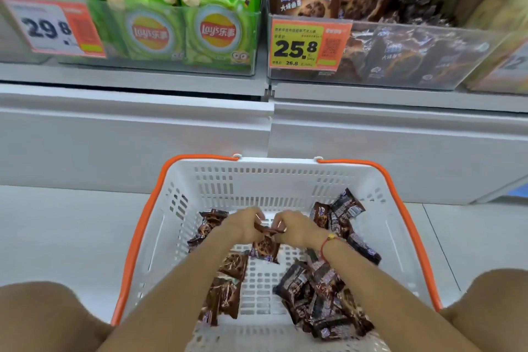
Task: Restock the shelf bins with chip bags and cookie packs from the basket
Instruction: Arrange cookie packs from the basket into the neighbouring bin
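Both hands down in the basket, fingers curled. Left hand and right hand pinch the top edge of one cookie pack, which hangs between them, long axis roughly vertical. More packs lie loose on the basket floor. Cookie bin sits above the basket, up and right of the fingers, so the right hand looks nearer. No chip bags visible in the basket.

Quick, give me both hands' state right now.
Left hand: grip closed, pinching the brown foil cookie pack above the white plastic basket.
Right hand: grip closed on the same pack's top edge.
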{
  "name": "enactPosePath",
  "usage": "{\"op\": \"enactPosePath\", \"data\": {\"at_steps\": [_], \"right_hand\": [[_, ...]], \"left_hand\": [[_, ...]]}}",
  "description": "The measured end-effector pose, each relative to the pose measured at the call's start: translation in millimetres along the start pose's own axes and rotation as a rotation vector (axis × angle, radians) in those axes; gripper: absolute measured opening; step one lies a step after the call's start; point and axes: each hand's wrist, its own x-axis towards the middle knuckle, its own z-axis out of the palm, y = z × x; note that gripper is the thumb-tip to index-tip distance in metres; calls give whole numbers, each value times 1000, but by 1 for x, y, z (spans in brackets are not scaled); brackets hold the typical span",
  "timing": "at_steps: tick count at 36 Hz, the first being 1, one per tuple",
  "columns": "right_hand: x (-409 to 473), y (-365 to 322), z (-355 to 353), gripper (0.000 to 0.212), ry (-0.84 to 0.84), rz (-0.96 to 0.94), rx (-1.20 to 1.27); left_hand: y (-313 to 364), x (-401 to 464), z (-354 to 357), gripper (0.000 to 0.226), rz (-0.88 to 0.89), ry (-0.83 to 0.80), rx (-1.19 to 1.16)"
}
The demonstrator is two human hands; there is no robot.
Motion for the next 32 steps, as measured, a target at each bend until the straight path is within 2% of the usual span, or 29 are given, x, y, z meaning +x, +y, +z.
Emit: {"op": "enactPosePath", "data": {"at_steps": [2, 5, 9, 12, 15, 18, 21, 23, 25, 28, 32], "right_hand": [[-4, -11, -43, 22, 67, -12, 21], [-18, -26, -103, 15, 184, -48, 104], [-49, -43, -160, 18, 308, -89, 328], [-69, -44, -180, 18, 338, -119, 559], [-79, -43, -195, 20, 324, -121, 634], [-91, -46, -213, 17, 302, -154, 679], [-101, -45, -225, 14, 283, -203, 835], [-104, -45, -229, 13, 290, -232, 924], [-107, -44, -233, 13, 316, -249, 928], [-112, -43, -239, 19, 416, -259, 779], [-118, -42, -244, 46, 650, -346, 646]], "left_hand": [[22, -2, -36, 55, 15, 15, -33], [52, -9, -89, 44, 57, 62, -40], [81, -26, -139, 61, 55, 141, -158], [92, -41, -154, 53, 47, 212, -372], [100, -50, -163, 59, 59, 271, -463], [108, -66, -175, 48, 108, 182, -512], [113, -79, -182, 34, 200, 40, -701], [114, -81, -184, 34, 284, 52, -783], [117, -82, -186, 32, 370, 117, -811], [126, -83, -190, 25, 484, 303, -725], [145, -86, -195, 18, 688, 453, -601]]}}
